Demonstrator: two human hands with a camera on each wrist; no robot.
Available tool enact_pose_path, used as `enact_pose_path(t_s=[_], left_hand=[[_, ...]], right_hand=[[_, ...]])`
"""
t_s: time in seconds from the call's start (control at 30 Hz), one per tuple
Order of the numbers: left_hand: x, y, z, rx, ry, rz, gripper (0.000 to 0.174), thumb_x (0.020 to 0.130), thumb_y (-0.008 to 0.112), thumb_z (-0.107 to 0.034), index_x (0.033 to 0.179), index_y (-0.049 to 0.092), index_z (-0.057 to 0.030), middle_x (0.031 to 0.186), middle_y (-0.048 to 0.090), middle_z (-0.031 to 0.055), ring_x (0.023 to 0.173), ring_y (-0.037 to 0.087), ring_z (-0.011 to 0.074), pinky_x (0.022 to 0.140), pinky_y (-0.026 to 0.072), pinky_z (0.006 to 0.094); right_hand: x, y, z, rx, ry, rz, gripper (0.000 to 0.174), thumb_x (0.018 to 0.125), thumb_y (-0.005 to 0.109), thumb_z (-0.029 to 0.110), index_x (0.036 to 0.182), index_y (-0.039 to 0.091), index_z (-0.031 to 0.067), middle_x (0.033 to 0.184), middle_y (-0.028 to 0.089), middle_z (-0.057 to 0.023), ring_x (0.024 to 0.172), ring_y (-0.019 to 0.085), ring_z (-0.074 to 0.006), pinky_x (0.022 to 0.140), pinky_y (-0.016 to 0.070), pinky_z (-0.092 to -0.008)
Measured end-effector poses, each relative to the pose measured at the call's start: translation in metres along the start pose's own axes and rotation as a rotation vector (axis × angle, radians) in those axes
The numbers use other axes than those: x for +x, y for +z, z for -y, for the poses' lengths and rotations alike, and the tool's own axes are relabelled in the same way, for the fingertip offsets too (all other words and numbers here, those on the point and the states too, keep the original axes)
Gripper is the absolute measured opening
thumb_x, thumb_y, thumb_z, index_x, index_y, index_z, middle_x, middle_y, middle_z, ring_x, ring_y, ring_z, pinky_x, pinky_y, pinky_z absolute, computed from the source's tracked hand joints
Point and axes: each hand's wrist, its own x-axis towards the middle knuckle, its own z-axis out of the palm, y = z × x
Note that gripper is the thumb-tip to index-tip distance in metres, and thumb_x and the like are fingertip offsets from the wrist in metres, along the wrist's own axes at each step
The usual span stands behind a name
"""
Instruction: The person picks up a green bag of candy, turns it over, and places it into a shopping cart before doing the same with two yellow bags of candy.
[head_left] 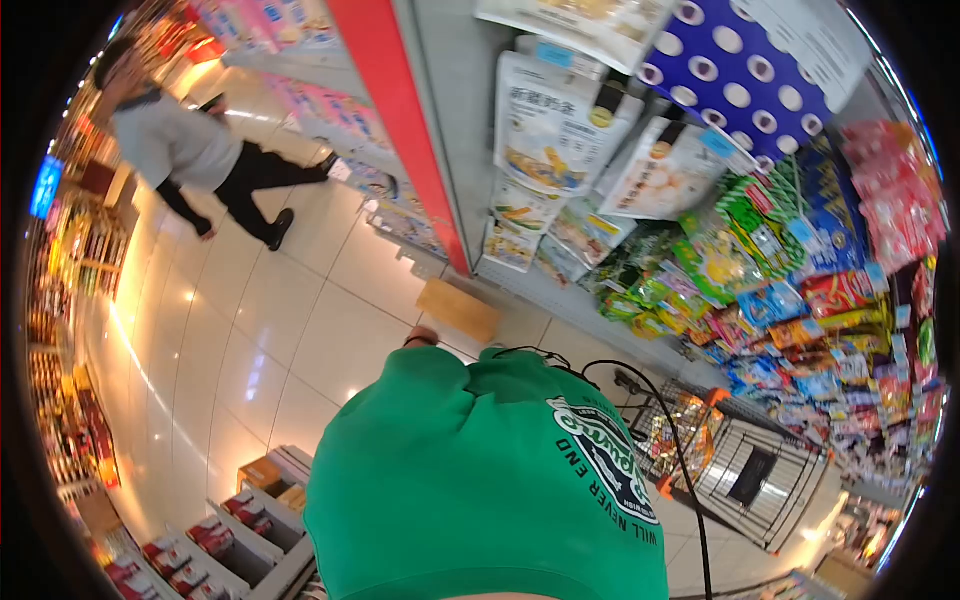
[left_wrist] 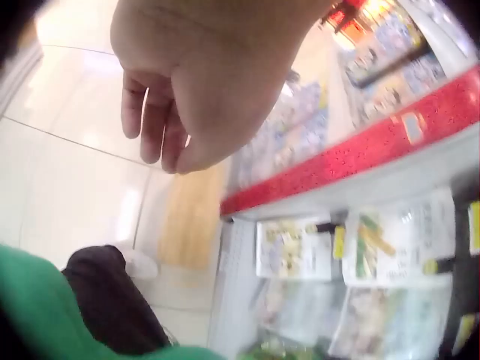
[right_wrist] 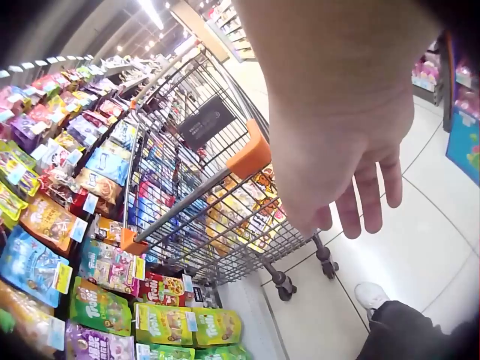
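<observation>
In the left wrist view my left hand (left_wrist: 195, 82) hangs with fingers loosely bent and nothing in it, near a shelf with a red edge (left_wrist: 352, 154). Packaged food pouches (left_wrist: 397, 236) stand below that edge. My right hand (right_wrist: 345, 157) dangles empty in the right wrist view, fingers loose, beside a wire shopping cart (right_wrist: 196, 191) with orange corners. Yellow packages (right_wrist: 251, 214) show through the cart's wire side. The head view shows little of my hands, only a bit of one (head_left: 421, 337) at the green shirt's edge.
Shelves of bagged snacks (head_left: 800, 340) line the right side. A person in a grey top (head_left: 180, 140) stands on the tiled floor (head_left: 250, 320) at the upper left. A tan box-like piece (head_left: 458, 310) lies by the shelf base. Boxed goods (head_left: 245, 510) stand at the lower left.
</observation>
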Motion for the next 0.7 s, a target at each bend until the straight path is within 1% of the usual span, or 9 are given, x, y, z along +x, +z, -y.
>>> enact_pose_path(t_s=[0.03,0.07,0.2,0.33,0.47,0.53,0.6,0.67,0.7], left_hand=[[0.026,-0.024,-0.021,-0.123,-0.038,-0.213,0.029,0.085,0.043,-0.022,0.097,0.067,-0.0109,0.106,0.063,0.0118,0.097,0.060,0.0296,0.081,0.0491,0.0403],[-0.052,-0.143,-0.061,-0.041,-0.035,-0.098,0.026,0.077,0.048,-0.024,0.087,0.069,-0.0110,0.095,0.066,0.0116,0.090,0.062,0.0298,0.077,0.0491,0.0413],[-0.010,-0.225,-0.099,-0.211,0.116,-0.394,0.027,0.077,0.047,-0.023,0.085,0.067,-0.0056,0.092,0.064,0.0156,0.087,0.061,0.0318,0.076,0.0485,0.0413],[0.000,-0.267,-0.129,-0.591,0.046,-0.549,0.027,0.076,0.050,-0.025,0.081,0.067,-0.0039,0.088,0.063,0.0213,0.085,0.061,0.0365,0.078,0.0482,0.0436],[-0.008,-0.272,-0.134,-0.518,-0.010,-0.395,0.029,0.078,0.049,-0.025,0.088,0.067,-0.0049,0.093,0.063,0.0209,0.087,0.061,0.0357,0.079,0.0483,0.0427],[-0.017,-0.255,-0.122,-0.332,0.140,-0.463,0.022,0.072,0.050,-0.020,0.076,0.066,-0.0052,0.080,0.064,0.0183,0.077,0.062,0.0342,0.068,0.0490,0.0430],[0.051,-0.169,-0.078,-0.045,0.175,-0.419,0.022,0.073,0.050,-0.020,0.074,0.066,-0.0055,0.077,0.064,0.0178,0.073,0.063,0.0324,0.064,0.0492,0.0435],[-0.019,-0.196,-0.067,-0.394,0.236,-0.379,0.018,0.076,0.049,-0.019,0.068,0.060,-0.0080,0.069,0.060,0.0138,0.065,0.058,0.0283,0.057,0.0465,0.0406],[-0.023,-0.179,-0.050,-0.571,0.206,-0.220,0.017,0.079,0.047,-0.018,0.069,0.058,-0.0090,0.068,0.057,0.0117,0.061,0.055,0.0259,0.054,0.0442,0.0392]], right_hand=[[0.001,0.002,0.003,-0.017,0.000,0.003,0.028,0.086,0.052,0.022,0.107,0.050,0.0023,0.091,0.053,-0.0165,0.067,0.052,-0.0265,0.058,0.0459,-0.0400],[0.005,0.002,0.005,-0.032,-0.004,0.006,0.028,0.086,0.052,0.022,0.106,0.050,0.0023,0.091,0.053,-0.0164,0.067,0.052,-0.0264,0.058,0.0459,-0.0400],[0.010,0.011,0.012,-0.078,-0.013,0.011,0.028,0.086,0.053,0.022,0.106,0.050,0.0026,0.091,0.053,-0.0162,0.068,0.052,-0.0261,0.058,0.0459,-0.0399],[0.027,0.034,0.023,-0.140,-0.034,0.046,0.028,0.086,0.053,0.022,0.106,0.051,0.0029,0.091,0.053,-0.0160,0.068,0.053,-0.0259,0.058,0.0460,-0.0399],[0.035,0.049,0.021,-0.146,-0.030,0.041,0.027,0.086,0.053,0.022,0.105,0.051,0.0032,0.090,0.054,-0.0157,0.068,0.053,-0.0256,0.059,0.0460,-0.0399],[0.034,0.055,0.016,-0.143,-0.036,0.061,0.027,0.086,0.053,0.022,0.105,0.051,0.0034,0.090,0.054,-0.0156,0.068,0.053,-0.0255,0.059,0.0460,-0.0398],[0.027,0.054,0.005,-0.117,-0.056,0.064,0.027,0.086,0.053,0.023,0.105,0.052,0.0035,0.090,0.054,-0.0155,0.068,0.053,-0.0254,0.059,0.0461,-0.0398],[0.028,0.043,-0.025,-0.243,-0.172,0.089,0.027,0.086,0.054,0.023,0.105,0.052,0.0037,0.090,0.054,-0.0154,0.068,0.053,-0.0252,0.059,0.0461,-0.0398],[0.035,0.032,-0.051,-0.713,-0.439,0.091,0.027,0.086,0.054,0.023,0.105,0.052,0.0038,0.090,0.054,-0.0153,0.068,0.053,-0.0252,0.059,0.0461,-0.0398]])
